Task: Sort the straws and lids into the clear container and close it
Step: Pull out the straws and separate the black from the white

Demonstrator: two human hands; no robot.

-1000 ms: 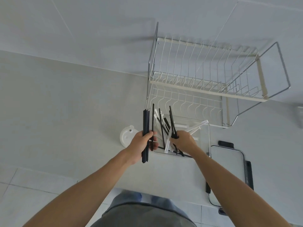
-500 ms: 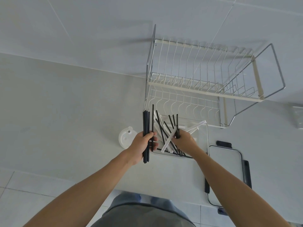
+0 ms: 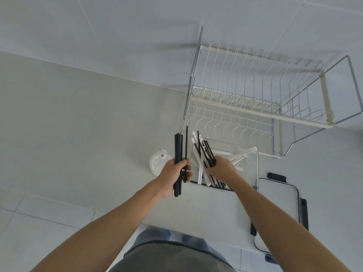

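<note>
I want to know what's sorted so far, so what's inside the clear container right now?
Inside the clear container: a mix of white straws and black straws, with the right hand reaching in. That hand covers part of the floor, so any lids there can't be seen.

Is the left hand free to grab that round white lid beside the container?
Probably not yet: the left hand already grips black straws, though the round white lid lies unobstructed just beside it.
</note>
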